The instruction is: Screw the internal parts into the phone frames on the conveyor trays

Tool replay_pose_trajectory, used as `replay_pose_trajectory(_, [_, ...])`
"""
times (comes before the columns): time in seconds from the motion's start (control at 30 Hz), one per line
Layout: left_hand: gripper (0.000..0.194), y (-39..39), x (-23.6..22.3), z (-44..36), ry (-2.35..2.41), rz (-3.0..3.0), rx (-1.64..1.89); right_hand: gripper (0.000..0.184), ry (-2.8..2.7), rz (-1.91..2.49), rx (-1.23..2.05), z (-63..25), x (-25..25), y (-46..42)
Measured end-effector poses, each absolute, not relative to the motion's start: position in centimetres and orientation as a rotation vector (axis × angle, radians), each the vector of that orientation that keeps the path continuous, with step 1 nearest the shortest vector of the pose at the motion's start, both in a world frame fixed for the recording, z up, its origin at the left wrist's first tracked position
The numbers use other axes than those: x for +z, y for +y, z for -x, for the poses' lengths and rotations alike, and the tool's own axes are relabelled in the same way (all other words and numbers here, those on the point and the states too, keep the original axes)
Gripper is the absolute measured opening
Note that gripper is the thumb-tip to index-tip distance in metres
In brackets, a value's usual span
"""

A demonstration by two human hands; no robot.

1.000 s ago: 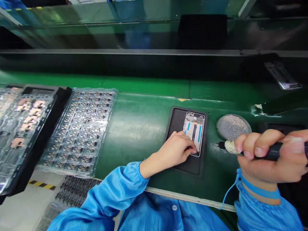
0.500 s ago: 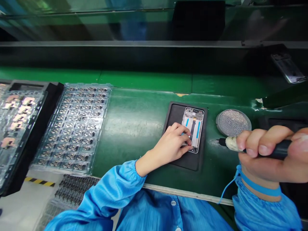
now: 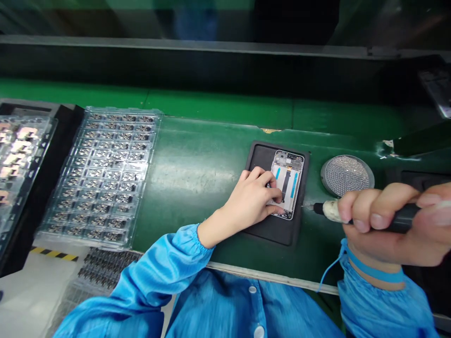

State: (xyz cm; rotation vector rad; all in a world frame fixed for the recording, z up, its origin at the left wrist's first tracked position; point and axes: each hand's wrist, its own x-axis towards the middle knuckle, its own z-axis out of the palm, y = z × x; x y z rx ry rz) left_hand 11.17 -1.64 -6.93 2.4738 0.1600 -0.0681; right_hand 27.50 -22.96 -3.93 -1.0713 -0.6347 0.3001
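R hand (image 3: 384,225): grip shut round elec. screwdriver (image 3: 398,224), bit pointing left, just off edge of black mat (image 3: 271,232). L hand (image 3: 250,199): grip part-curled, fingers (image 3: 260,176) resting on lower half of phone frame (image 3: 289,185), which lies flat on mat. Round mesh disc (image 3: 347,176) just behind driver, R hand partly over it. Green worktop (image 3: 197,188) open between mat and clear tray of small parts (image 3: 102,176), left. Second tray (image 3: 21,155) beyond, cut off by view edge.
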Motion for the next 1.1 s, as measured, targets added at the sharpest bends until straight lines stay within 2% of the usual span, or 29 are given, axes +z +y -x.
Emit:
replay_pose_trajectory(0.07, [0.018,-1.3,-7.0,-11.3,0.14,-2.429,-0.078,0.024,-0.778,1.007,0.359,-26.5,-3.5,-21.6])
replay_pose_trajectory(0.13, [0.007,-1.0,-7.0,-11.4,0.128,-2.389,-0.071,0.015,-0.822,0.98,0.422,-25.4,-3.2,-20.3])
replay_pose_trajectory(0.43, [0.007,-1.3,-6.8,-11.6,0.127,-2.372,-0.061,0.029,-0.804,0.985,0.47,-24.2,-3.7,-18.6])
replay_pose_trajectory(0.83, [0.008,-1.4,-6.7,-11.6,0.107,-2.361,-0.033,0.023,-0.856,1.057,0.492,-23.9,-3.2,-19.2])
replay_pose_trajectory(1.1, [0.012,-1.2,-6.5,-11.6,0.066,-2.384,-0.026,0.033,-0.809,1.204,0.68,-23.5,-4.8,-21.2])
